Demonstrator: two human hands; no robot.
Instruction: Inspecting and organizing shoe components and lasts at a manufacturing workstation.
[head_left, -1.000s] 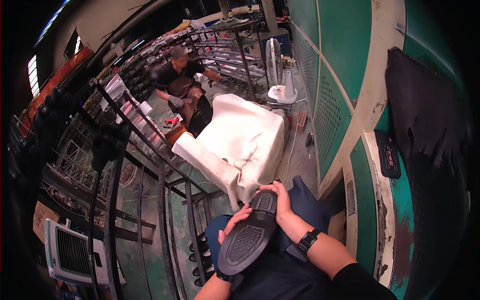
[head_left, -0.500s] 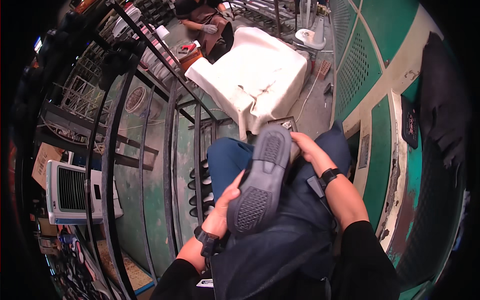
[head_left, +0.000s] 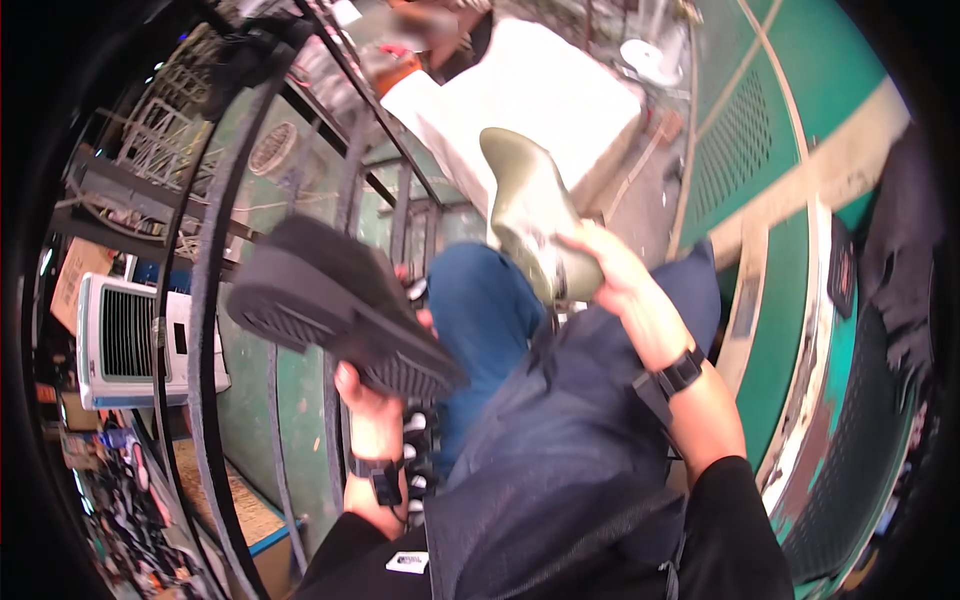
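Observation:
My left hand is closed around a black shoe, which it holds off to the left beside the metal rack. The shoe's ridged sole is tilted down towards me, and some of the fingers are hidden behind it. In front of my lap, my right hand grips an olive-green, foot-shaped shoe last at its thick end. The narrow end of the last points up and away. Shoe and last are apart from each other.
Dark metal rack bars stand at my left, with several shoes low beside my knee. Ahead is a block under a white cloth. A green cabinet lines the right side. Far left is a white air cooler. Another person works at the top.
Both hands were on the shoe, sole up, over my lap. My left hand has carried it left, while my right hand now holds the shoe last, not visible before.

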